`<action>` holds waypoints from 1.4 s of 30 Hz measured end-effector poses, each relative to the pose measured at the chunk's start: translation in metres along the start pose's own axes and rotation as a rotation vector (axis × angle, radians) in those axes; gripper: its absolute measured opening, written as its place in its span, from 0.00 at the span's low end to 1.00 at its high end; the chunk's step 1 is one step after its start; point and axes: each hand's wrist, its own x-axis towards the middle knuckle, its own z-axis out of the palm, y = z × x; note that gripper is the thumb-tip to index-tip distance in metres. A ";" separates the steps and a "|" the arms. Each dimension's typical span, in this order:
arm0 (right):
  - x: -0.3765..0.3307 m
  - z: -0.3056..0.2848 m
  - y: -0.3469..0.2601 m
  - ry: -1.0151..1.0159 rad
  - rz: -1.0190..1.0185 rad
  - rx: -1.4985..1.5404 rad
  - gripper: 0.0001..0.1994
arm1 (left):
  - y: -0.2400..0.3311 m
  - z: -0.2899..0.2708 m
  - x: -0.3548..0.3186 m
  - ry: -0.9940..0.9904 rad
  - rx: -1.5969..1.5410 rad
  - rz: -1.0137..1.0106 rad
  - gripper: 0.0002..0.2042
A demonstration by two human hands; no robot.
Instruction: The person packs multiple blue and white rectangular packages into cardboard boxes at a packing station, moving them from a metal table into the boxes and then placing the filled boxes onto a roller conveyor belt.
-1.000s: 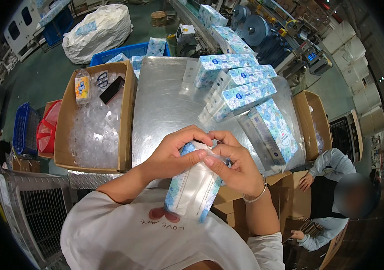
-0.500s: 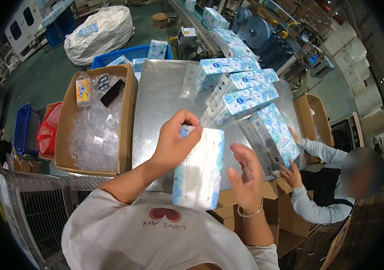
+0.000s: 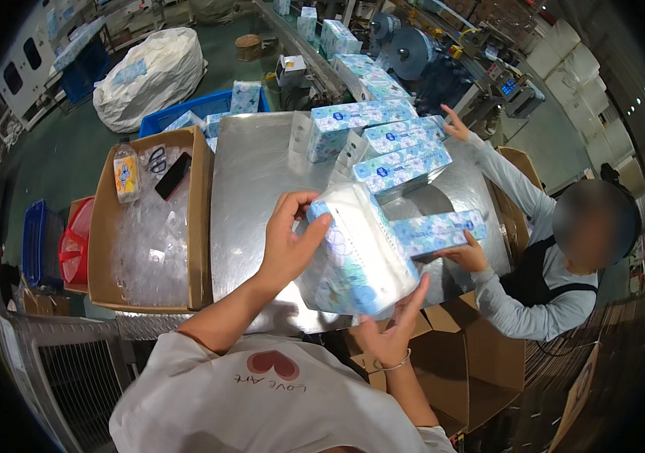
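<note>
A blue-and-white floral tissue pack (image 3: 364, 253) is tilted in front of me, above the near part of the metal table (image 3: 251, 204). My left hand (image 3: 292, 238) grips its upper left end, thumb on the near side. At the lower right corner my right hand (image 3: 394, 328) bears against the pack, with the fingers along its end and partly hidden by it. Just beyond lie several similar floral packs (image 3: 403, 167) with clear wrap ends. A co-worker on the right holds another pack (image 3: 443, 231) and reaches toward the packs with the other hand (image 3: 455, 123).
An open cardboard box (image 3: 202, 226) of clear plastic pieces stands left, with a bottle (image 3: 126, 174), scissors (image 3: 157, 160) and a phone (image 3: 173, 176) on top. Open cartons (image 3: 492, 377) sit lower right. A conveyor (image 3: 300, 49) carrying packs runs in from the back.
The pack in my left hand has risen and turned slantwise. My right hand, apart from it before, now touches its lower end. The co-worker's pack has shifted, and one arm reaches farther out.
</note>
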 end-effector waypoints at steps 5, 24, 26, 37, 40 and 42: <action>-0.006 -0.025 0.026 -0.101 0.219 0.449 0.46 | 0.015 -0.004 -0.017 -0.364 0.138 0.022 0.32; 0.029 -0.022 0.124 -0.100 0.601 0.666 0.27 | -0.013 0.006 -0.038 -0.298 0.682 -0.044 0.35; 0.037 -0.010 0.126 -0.186 0.556 0.380 0.25 | -0.014 -0.002 -0.029 -0.249 0.842 -0.117 0.36; 0.255 0.007 0.192 -0.268 -0.293 -0.995 0.40 | -0.131 -0.056 -0.006 -0.163 0.540 -0.713 0.31; 0.301 -0.006 0.221 -0.444 -0.103 -1.273 0.49 | -0.102 -0.034 0.020 -0.130 0.267 -0.795 0.29; 0.312 0.006 0.211 -0.572 0.079 -1.157 0.52 | -0.118 -0.032 0.021 -0.053 0.172 -0.711 0.30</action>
